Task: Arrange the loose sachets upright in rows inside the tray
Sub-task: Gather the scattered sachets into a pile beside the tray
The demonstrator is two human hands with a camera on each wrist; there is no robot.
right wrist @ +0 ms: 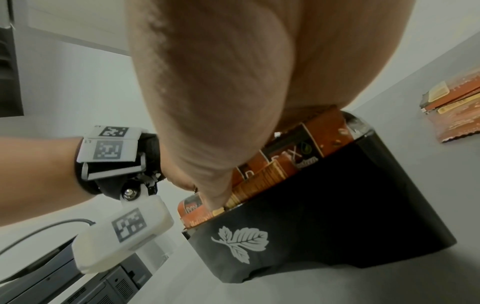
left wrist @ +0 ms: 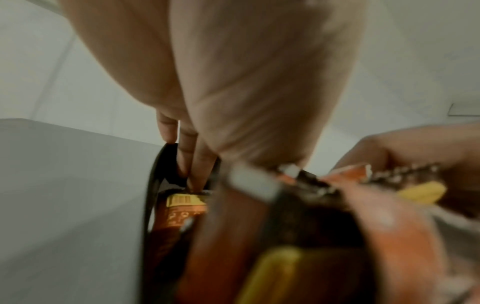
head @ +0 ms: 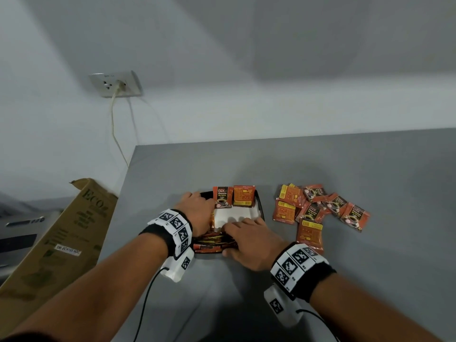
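Currently both hands, left hand [head: 197, 208] and right hand [head: 249, 239], press flat on limp, slippery orange foil sachets [head: 212, 239] at the black plastic tray [head: 260, 206]'s near edge; pinch top seams.

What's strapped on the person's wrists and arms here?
Bare forearms, no sleeves. Each wrist has a black strap carrying white square-coded marker tiles, with a white marked camera pod below and a thin black cable. The right wrist band matches.

Soft, even light is falling from above; my arms are casting broad shadows on the grey matte table [head: 320, 164]. Both wrist views are blurring and bending at the edges.
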